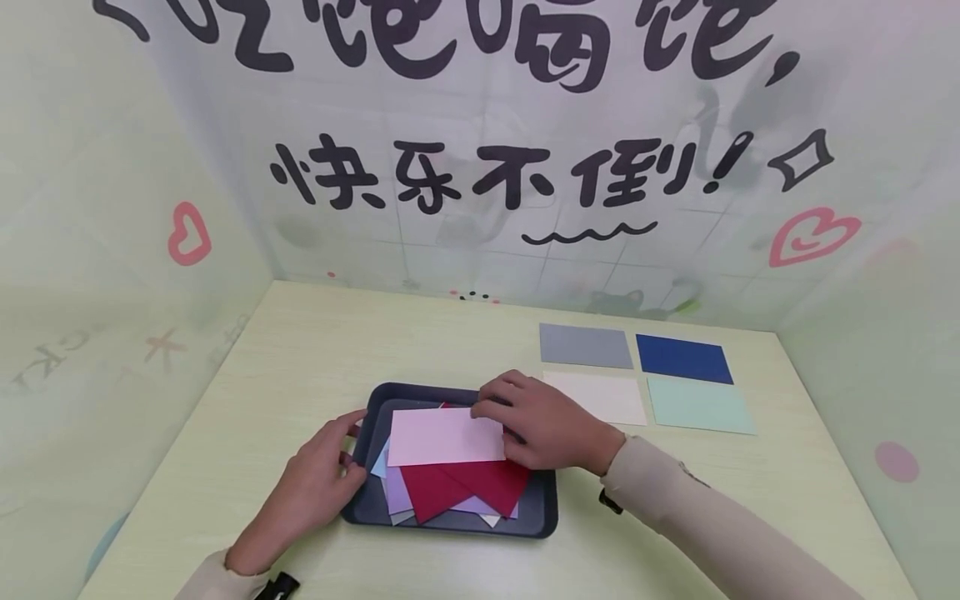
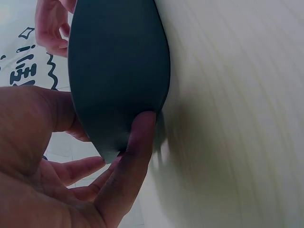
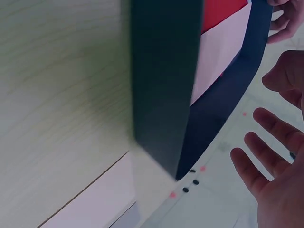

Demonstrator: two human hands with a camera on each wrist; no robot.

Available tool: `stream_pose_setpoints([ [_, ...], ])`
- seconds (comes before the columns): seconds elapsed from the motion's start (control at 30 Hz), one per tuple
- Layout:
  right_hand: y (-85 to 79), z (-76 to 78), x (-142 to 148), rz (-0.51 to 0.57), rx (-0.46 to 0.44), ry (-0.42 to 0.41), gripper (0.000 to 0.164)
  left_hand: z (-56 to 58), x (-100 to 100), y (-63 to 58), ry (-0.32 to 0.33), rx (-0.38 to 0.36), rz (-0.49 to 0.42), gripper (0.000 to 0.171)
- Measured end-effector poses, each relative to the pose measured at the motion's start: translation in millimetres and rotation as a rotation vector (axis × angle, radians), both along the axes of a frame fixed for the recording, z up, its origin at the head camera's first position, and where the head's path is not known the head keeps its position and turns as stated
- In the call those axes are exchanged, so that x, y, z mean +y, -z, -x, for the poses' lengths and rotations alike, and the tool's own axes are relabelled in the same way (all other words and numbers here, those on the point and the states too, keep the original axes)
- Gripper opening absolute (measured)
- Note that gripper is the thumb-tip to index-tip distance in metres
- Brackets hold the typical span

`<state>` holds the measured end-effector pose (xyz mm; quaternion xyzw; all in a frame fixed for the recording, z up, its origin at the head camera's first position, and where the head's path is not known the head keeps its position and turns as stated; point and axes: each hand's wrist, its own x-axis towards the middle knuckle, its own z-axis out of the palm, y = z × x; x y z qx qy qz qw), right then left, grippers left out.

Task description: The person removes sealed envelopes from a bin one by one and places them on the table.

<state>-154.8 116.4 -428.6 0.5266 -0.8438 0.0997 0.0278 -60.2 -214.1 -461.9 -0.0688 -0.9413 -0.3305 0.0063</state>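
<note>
A dark blue tray [image 1: 446,527] holds a loose pile of coloured paper cards. On top lies a pale pink card [image 1: 442,437], over dark red cards [image 1: 435,492] and a lilac card [image 1: 397,492]. My left hand [image 1: 318,467] holds the tray's left end; in the left wrist view its fingers [image 2: 137,147] bear on the outer wall. Above the tray's right side, my right hand [image 1: 551,421] overlaps the pink card's right end in the head view. The right wrist view shows those fingers [image 3: 266,152] spread, with nothing between them.
Behind and right of the tray, a grey card [image 1: 585,345], a dark blue card [image 1: 684,358], a whitish card [image 1: 607,398] and a mint card [image 1: 701,406] lie in two rows on the pale wooden table [image 1: 337,333]. Printed sheets [image 1: 480,250] enclose the back and sides.
</note>
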Motion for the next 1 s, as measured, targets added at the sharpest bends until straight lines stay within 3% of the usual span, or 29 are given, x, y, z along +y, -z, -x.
stream_pose_setpoints([
  [0.3,-3.8,-3.4,-36,-0.079,0.013,-0.055,0.056,0.4,1,-1.7,-0.005,-0.022,0.001,0.069],
  [0.63,9.5,-3.4,-51,-0.205,-0.018,-0.068,0.072,-0.7,2,-2.3,-0.005,-0.033,0.0,0.069],
  [1.0,21.4,-4.2,-54,-0.302,0.064,-0.016,0.067,-0.9,2,-0.7,-0.009,-0.019,-0.006,0.07],
])
